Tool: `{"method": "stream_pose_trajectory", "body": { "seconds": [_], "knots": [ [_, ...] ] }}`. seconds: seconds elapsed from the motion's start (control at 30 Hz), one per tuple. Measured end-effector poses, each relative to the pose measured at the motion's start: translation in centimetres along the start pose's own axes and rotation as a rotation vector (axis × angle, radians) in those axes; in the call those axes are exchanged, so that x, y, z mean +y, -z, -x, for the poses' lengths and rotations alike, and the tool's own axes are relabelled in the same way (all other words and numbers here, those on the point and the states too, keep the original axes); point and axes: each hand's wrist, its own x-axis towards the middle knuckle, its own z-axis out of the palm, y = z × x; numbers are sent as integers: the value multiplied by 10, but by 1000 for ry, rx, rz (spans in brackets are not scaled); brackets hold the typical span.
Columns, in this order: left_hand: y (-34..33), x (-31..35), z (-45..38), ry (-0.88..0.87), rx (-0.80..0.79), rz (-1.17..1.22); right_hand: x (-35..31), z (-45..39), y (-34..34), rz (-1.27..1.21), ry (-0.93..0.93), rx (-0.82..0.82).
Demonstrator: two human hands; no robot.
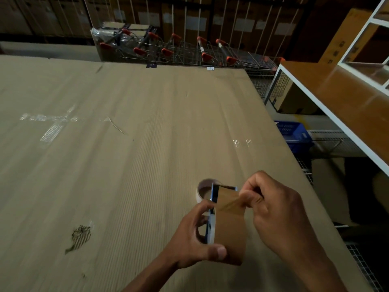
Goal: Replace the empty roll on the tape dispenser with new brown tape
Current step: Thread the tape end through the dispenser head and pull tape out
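Note:
A roll of brown tape [231,232] sits in a blue-and-white tape dispenser [212,216], held above the cardboard-covered table [126,165]. My left hand [193,241] grips the dispenser and roll from the left, thumb on the roll's near edge. With thumb and fingers, my right hand [271,209] pinches the loose end of the tape [228,202] near the dispenser's front. Just beyond the dispenser, an empty white cardboard core [203,189] stands on the table, partly hidden by it.
Shopping trolleys with orange handles [189,51] line the table's far edge. A white-framed wooden shelf [336,95] stands at the right, with a blue basket [292,133] below it. A torn patch [81,237] marks the cardboard at the near left.

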Motion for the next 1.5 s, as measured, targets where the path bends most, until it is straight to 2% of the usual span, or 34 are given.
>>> {"method": "stream_pose_trajectory", "body": {
  "seconds": [0.07,0.2,0.33,0.43,0.5,0.63,0.8,1.0,1.17,1.3,1.5],
  "knots": [
    [-1,1,2,28,8,44,-7,1,5,-8,4,-4],
    [-5,4,0,41,-54,-16,-6,-7,13,-83,-61,-79],
    [-7,4,3,96,-83,-22,10,-10,16,-227,-97,-248],
    [-6,3,8,123,-127,-24,20,-7,18,-383,-175,-457],
    [-4,0,10,128,-154,-9,24,-5,19,-380,-199,-517],
    [-4,0,13,114,-199,-5,23,-2,10,-153,-186,-389],
    [-4,2,12,118,-176,54,21,3,-1,-50,-105,-145],
    [-9,5,11,85,-193,42,22,-1,-7,-3,-135,-139],
    [-14,9,10,22,-139,21,25,-2,-11,65,-160,-148],
    [-12,8,11,24,-188,-17,29,-1,-13,34,-172,-62],
    [-22,1,12,56,-100,31,23,4,-16,-5,-135,76]
  ]
}}
